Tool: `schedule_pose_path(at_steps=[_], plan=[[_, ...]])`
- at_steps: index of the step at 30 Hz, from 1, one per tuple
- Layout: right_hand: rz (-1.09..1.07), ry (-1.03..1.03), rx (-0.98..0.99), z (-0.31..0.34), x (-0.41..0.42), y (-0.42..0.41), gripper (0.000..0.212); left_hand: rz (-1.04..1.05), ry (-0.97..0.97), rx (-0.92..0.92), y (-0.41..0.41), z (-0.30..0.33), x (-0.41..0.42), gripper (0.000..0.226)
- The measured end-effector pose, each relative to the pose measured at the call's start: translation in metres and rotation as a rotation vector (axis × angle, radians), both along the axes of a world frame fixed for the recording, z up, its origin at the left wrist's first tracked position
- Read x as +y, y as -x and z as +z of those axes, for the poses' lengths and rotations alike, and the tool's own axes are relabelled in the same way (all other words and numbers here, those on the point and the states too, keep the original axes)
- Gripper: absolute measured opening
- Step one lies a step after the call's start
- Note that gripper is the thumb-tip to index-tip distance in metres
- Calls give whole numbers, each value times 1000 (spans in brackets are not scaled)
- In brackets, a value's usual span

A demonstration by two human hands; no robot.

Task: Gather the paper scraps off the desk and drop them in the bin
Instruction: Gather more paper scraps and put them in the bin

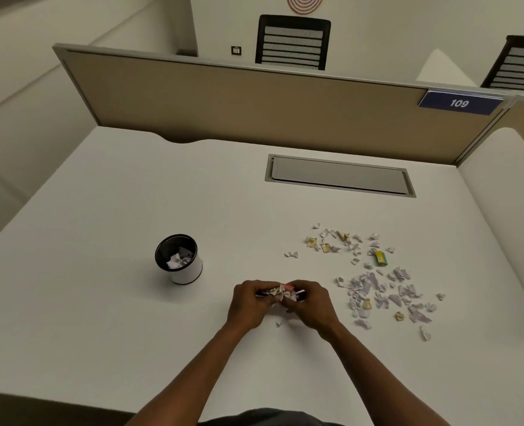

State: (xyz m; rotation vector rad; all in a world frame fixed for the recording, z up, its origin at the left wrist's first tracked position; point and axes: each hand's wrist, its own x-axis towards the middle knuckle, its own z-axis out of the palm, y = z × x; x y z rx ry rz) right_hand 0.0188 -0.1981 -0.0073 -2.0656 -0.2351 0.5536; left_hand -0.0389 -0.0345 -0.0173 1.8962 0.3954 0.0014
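Observation:
My left hand (248,302) and my right hand (311,304) are cupped together over the white desk (100,318), both closed on one bunch of paper scraps (280,293) with a pink bit on top. One small scrap (278,324) lies on the desk just below my hands. To the left stands the small white bin (183,272) with a black inside, upright, holding some crumpled paper. To the right, several loose white, tan and lilac paper scraps (377,290) are scattered, with a yellow-green wrapper (381,258) among them.
A grey cable hatch (340,175) is set into the desk at the back. A tan partition (254,99) with a blue "109" sign (459,103) closes the far edge. Black chairs (293,41) stand beyond it.

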Motion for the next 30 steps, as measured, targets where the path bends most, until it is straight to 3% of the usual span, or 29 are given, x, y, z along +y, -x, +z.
schedule_pose_path(at_steps=[8, 13, 19, 23, 30], plan=[[39, -331, 144, 48, 39, -11, 20, 208, 281, -124, 10, 40, 34, 24], [134, -408, 137, 80, 87, -19, 23, 296, 264, -220, 14, 72, 72, 23], [242, -341, 110, 92, 156, -22, 21, 428, 186, -237, 29, 87, 129, 21], [291, -245, 70, 91, 196, -21, 21, 517, 98, -157, 38, 86, 163, 24], [410, 123, -278, 95, 230, -12, 35, 399, -282, -36, 35, 85, 185, 28]])
